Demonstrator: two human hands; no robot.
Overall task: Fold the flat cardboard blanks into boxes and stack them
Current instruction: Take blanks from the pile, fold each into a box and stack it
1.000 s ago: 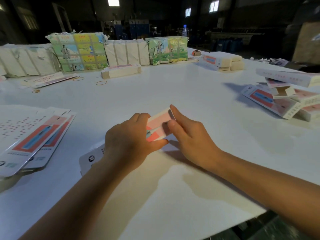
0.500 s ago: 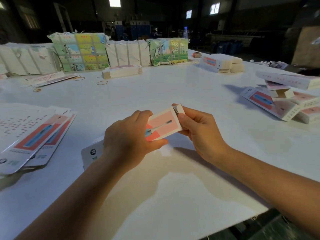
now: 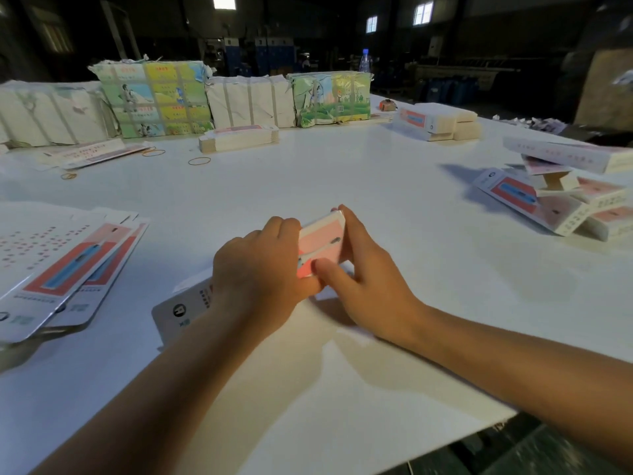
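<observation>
Hands both on one box (image 3: 320, 243), mid-table (image 3: 342, 173), lifted a bit off the surface. I see left hand (image 3: 258, 269) curled round its near half, right hand (image 3: 363, 269) wrapped on the far end w/ thumb across the pink face. Looks like end-flap closing. Risk: squeeze too hard and the panel buckles, or flap misses its slot & pops back. Flat blanks (image 3: 72, 265) wait at left, done boxes (image 3: 561, 204) piled loose at right; careless stacking could topple them.

Flat blanks (image 3: 65, 265) lie fanned at the tabletop (image 3: 342, 186) left edge. Folded boxes (image 3: 561, 200) pile at the right edge. Wrapped bundles (image 3: 154, 97) line the far edge, a small blank stack (image 3: 238, 138) before them, rubber bands (image 3: 199, 161) just left.
</observation>
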